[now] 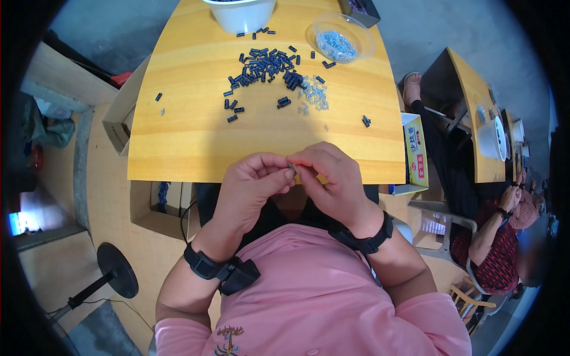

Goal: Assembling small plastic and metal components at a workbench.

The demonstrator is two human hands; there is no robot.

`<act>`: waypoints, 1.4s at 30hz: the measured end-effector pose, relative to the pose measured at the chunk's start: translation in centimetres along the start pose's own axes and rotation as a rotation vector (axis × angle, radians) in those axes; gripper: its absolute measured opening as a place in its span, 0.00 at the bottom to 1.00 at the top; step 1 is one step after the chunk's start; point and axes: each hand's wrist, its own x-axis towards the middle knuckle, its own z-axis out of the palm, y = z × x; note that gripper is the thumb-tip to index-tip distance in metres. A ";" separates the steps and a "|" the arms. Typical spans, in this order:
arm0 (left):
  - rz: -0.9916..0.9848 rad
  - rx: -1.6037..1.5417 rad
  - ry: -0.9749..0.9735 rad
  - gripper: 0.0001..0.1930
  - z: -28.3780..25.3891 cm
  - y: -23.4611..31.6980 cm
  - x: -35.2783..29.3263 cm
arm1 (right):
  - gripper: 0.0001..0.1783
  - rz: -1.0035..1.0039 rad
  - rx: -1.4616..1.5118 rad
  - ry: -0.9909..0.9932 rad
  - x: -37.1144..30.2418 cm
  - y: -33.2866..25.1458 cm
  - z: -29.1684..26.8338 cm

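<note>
Both hands meet at the near edge of the table (178,148). The left hand (252,184) and right hand (329,178) pinch one small dark part (290,165) between their fingertips (too small to tell which hand bears it). The part sits between the hands, above the table edge. Well beyond lie the black pieces (264,68), the metal bits (313,95), a clear dish (343,37) and a white bowl (240,15).

The part (290,165) pinched between both hands is too small to identify. The white tub (240,15) and dark box (362,9) are cut off at the top edge.
</note>
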 end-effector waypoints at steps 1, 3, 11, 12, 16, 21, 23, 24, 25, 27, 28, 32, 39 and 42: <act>0.057 0.058 0.001 0.08 0.1 -0.1 0.0 | 0.06 0.020 0.010 0.011 -0.1 0.1 0.0; 0.095 0.110 0.026 0.07 0.4 -0.3 0.0 | 0.06 0.042 0.022 0.020 -0.2 0.1 0.2; 0.199 0.232 0.075 0.06 0.6 -0.7 0.0 | 0.05 0.081 0.009 0.083 -0.2 -0.2 0.8; 0.205 0.297 0.094 0.06 0.5 -0.6 0.1 | 0.05 0.081 0.008 0.083 -0.2 -0.3 0.9; 0.217 0.356 0.104 0.05 0.3 -0.2 0.2 | 0.06 0.136 0.062 0.092 -0.1 -0.3 1.1; 0.213 0.278 0.110 0.07 0.4 -0.3 0.3 | 0.07 0.288 0.309 0.117 -0.5 0.6 1.5; 0.209 0.307 0.118 0.07 0.4 -0.3 0.4 | 0.07 0.303 0.248 0.095 -0.5 0.6 1.3; 0.200 0.261 0.097 0.08 0.3 -0.4 0.4 | 0.07 0.299 0.248 0.093 -0.5 0.6 1.3; 0.192 0.214 0.075 0.09 0.2 -0.4 0.4 | 0.07 0.263 0.237 0.113 -0.5 0.7 1.3; 0.147 0.176 0.083 0.09 0.3 -0.1 0.3 | 0.07 0.225 0.226 0.131 -0.4 0.6 1.2; 0.097 0.138 0.090 0.09 0.3 0.0 0.3 | 0.08 0.166 0.165 0.117 -0.1 0.4 1.0; 0.107 0.127 0.084 0.09 0.2 -0.4 0.4 | 0.08 0.039 0.084 0.120 0.1 0.4 1.0; 0.278 0.300 0.114 0.08 0.4 -0.6 0.0 | 0.08 0.082 0.081 0.085 0.2 -0.3 1.0; 0.295 0.328 0.119 0.07 0.3 -0.6 0.1 | 0.09 0.168 0.095 0.096 0.3 -0.7 0.9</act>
